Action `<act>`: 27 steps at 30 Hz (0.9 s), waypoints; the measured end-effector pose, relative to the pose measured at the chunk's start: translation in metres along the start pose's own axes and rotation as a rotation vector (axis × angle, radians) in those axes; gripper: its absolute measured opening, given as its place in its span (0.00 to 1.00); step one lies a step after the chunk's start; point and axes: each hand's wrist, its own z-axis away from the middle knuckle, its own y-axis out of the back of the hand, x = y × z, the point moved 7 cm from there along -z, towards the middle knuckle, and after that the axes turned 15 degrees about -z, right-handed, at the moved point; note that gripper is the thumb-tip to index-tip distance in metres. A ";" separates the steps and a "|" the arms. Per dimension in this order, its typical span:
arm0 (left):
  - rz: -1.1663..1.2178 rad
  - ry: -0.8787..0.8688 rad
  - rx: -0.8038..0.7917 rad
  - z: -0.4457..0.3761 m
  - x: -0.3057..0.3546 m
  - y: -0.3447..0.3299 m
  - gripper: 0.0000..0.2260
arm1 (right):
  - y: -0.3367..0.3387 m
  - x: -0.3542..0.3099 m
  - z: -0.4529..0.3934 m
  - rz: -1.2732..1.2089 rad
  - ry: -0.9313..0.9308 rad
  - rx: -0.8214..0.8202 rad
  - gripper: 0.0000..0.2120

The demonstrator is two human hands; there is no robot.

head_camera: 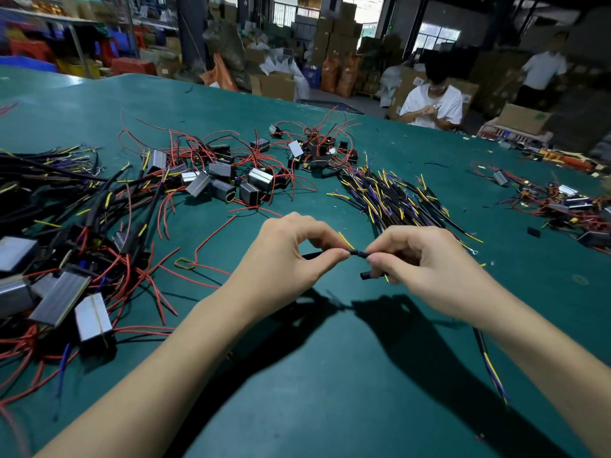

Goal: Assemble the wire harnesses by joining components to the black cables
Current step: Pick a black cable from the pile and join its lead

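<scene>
A short black cable piece (358, 253) is held above the green table (330, 375), between the two hands: the left hand (291, 256) pinches one end with thumb and forefinger, the right hand (420, 262) pinches the other, with a small black connector (367, 276) showing below its fingers. Behind them lies a bundle of black cables (393, 196) with yellow and blue wire ends; to the left, two heaps of grey box components (228, 183) on red wires. Across the table one seated person in white (433, 105) works; one more stands behind, among stacked cardboard boxes (334, 34). No writing is legible
</scene>
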 end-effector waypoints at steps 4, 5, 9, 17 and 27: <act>-0.028 -0.029 -0.006 0.000 0.003 -0.002 0.01 | -0.003 -0.005 0.004 0.033 0.101 0.018 0.05; -0.029 -0.040 -0.018 0.000 0.005 -0.003 0.02 | -0.003 -0.005 0.005 0.034 0.119 0.018 0.05; 0.088 0.045 -0.094 -0.005 -0.006 0.004 0.04 | 0.002 -0.010 0.008 0.059 0.219 0.021 0.05; 0.179 0.234 -0.562 0.007 -0.030 -0.017 0.07 | 0.008 -0.013 0.009 0.208 0.357 0.025 0.03; 0.260 0.197 -0.396 0.002 -0.023 -0.014 0.05 | 0.010 -0.021 0.007 0.351 0.444 0.008 0.03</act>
